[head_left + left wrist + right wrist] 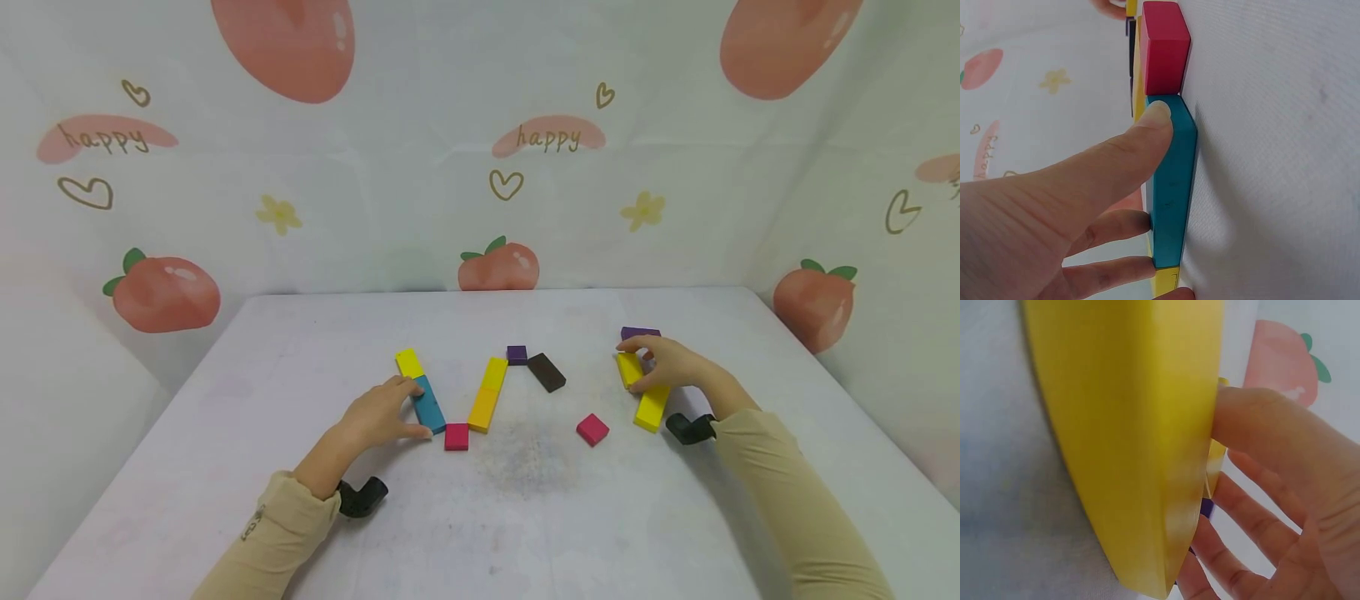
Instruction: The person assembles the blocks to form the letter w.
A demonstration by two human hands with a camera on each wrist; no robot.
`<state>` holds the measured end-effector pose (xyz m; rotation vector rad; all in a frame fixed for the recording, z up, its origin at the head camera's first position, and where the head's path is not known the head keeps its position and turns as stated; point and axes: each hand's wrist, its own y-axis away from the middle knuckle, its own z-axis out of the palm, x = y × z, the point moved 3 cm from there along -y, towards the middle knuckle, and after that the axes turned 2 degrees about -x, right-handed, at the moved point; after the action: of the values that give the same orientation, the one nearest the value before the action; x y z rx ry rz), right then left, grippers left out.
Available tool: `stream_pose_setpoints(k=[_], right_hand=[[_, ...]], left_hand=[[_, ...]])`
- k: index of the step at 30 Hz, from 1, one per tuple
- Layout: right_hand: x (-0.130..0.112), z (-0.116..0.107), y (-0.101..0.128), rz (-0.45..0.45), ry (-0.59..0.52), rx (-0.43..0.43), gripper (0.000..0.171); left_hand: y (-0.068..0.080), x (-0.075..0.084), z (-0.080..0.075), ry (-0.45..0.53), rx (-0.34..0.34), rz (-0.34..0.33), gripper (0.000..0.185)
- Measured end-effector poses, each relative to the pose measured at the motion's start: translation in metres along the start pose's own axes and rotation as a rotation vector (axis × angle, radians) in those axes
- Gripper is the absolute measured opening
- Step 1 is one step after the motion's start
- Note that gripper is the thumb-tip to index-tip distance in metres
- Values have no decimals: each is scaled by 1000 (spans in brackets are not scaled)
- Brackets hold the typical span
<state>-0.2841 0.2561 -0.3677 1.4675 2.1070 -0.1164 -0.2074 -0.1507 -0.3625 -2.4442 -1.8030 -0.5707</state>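
Observation:
My left hand (415,408) rests against the left long side of a teal block (431,406) lying flat on the white table (525,517). In the left wrist view the thumb (1147,125) presses that teal block (1175,187) near a red cube (1165,47), and two fingers touch the same side farther along. My right hand (633,365) curls over a short yellow block (627,367), index finger at its far end and thumb at its near end. A second yellow block (652,407) lies just in front and fills the right wrist view (1129,444).
Around the hands lie a small yellow block (408,362), a red cube (456,436), a long yellow-orange block (487,394), a purple cube (516,354), a dark brown block (546,372), a pink cube (592,429) and a purple block (640,332). Peach-patterned cloth walls enclose the table.

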Motion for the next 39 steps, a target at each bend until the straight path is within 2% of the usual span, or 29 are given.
stream_pose_setpoints(k=[9,16,25,39], right_hand=[[-4,1,0,-19,5,15,61],[-17,1,1,-127,20,38,60],[-41,4,4,-236,-12,46,59],[-58,17,2,-319,-12,38,58]], left_hand=[[-1,0,0,1,-7,-3,63],[-1,0,0,5,-6,-9,63],[-1,-1,1,7,-8,-7,64],[0,0,0,7,-3,-3,64]])
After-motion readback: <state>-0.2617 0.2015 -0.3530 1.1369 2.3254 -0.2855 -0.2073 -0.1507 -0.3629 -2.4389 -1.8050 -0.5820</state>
